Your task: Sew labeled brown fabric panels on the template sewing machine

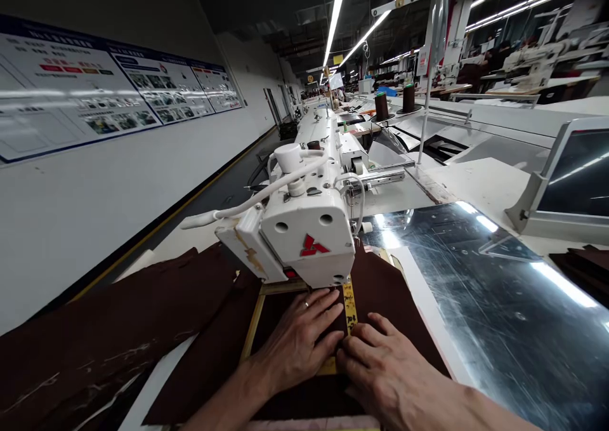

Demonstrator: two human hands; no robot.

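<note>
Dark brown fabric [380, 285] lies under the head of a white sewing machine [304, 228]. A frame-like template with yellow strips [351, 307] shows on it, with handwritten marks. My left hand [304, 332], a ring on one finger, rests flat on the fabric inside the frame, fingers stretched towards the machine head. Just right of it, my right hand [380, 361] presses down beside the yellow strip, fingers bent and a little apart; its thumb is mostly hidden. The two hands nearly touch. The needle area is hidden behind the machine head.
A large piece of brown fabric [118, 317] drapes at the left. To the right are a shiny metal plate [476, 291] and a screen panel [575, 171]. A thin metal pole [428, 94] stands behind, near brown thread cones [381, 107]. Stacked brown pieces [583, 272] lie at far right.
</note>
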